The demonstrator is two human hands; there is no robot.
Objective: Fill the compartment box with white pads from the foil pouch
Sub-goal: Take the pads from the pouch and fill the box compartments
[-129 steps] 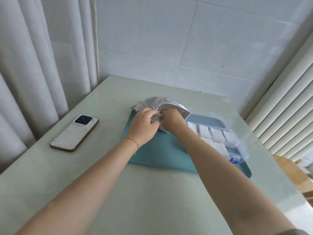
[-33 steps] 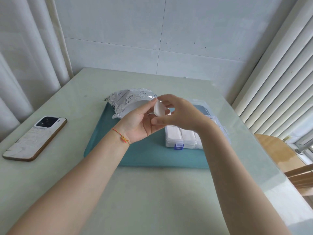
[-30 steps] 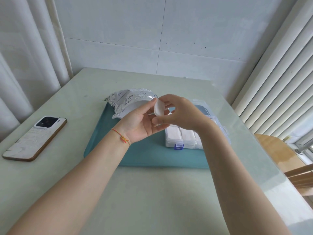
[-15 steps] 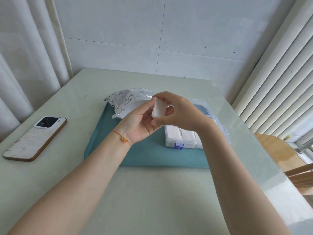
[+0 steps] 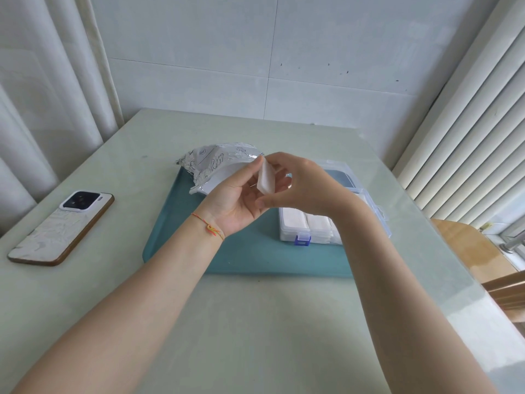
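A white pad [image 5: 266, 179] stands on edge in the air above the teal tray [image 5: 247, 257]. My right hand [image 5: 301, 186] pinches it between thumb and fingers. My left hand [image 5: 237, 200], palm up, touches the pad's top corner with a fingertip. Behind the hands lies the crumpled foil pouch [image 5: 216, 166], its mouth toward me. The clear compartment box [image 5: 309, 226] with a blue latch sits on the tray's right side, lid open, several white pads in its near compartments; my right wrist hides part of it.
A phone [image 5: 62, 226] lies face down on the left of the pale green table [image 5: 255, 322]. Curtains hang at left, a tiled wall stands behind, blinds at right. A wooden chair [image 5: 471, 251] sits past the table's right edge.
Both hands lifted the pad out of the pouch and toward me. Over the last second the pad turned between the fingers from tilted to standing on edge.
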